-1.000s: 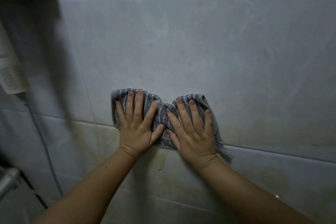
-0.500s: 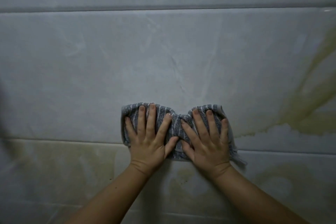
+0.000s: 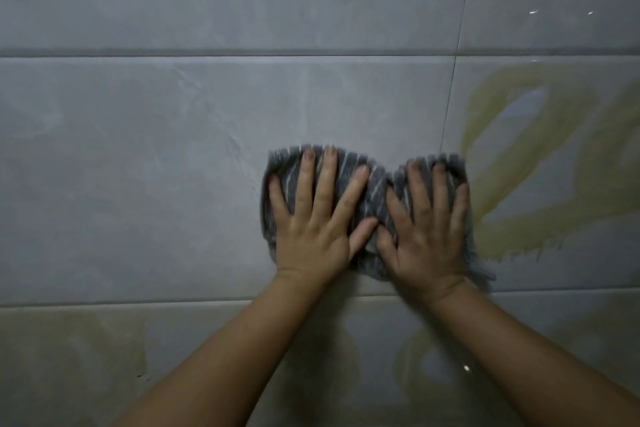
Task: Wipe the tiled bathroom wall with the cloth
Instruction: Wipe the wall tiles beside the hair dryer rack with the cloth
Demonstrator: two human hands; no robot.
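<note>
A grey cloth point(image 3: 376, 185) with thin white stripes lies bunched flat against the grey tiled wall point(image 3: 166, 156), right of the middle of the view. My left hand point(image 3: 313, 229) presses its left half with fingers spread. My right hand point(image 3: 427, 236) presses its right half the same way, and the thumbs nearly touch. The cloth's right edge sits at a vertical grout line point(image 3: 450, 104). A frayed corner hangs below my right wrist.
A yellowish stain point(image 3: 516, 163) in broad loops covers the tile just right of the cloth. Duller yellow patches point(image 3: 69, 343) mark the lower row of tiles, under a horizontal grout line. Another horizontal grout line point(image 3: 207, 53) runs above.
Both hands have slid the cloth to the right along the wall. The white fixture and hose at the left have left the view, and the yellow stain has come in on the right.
</note>
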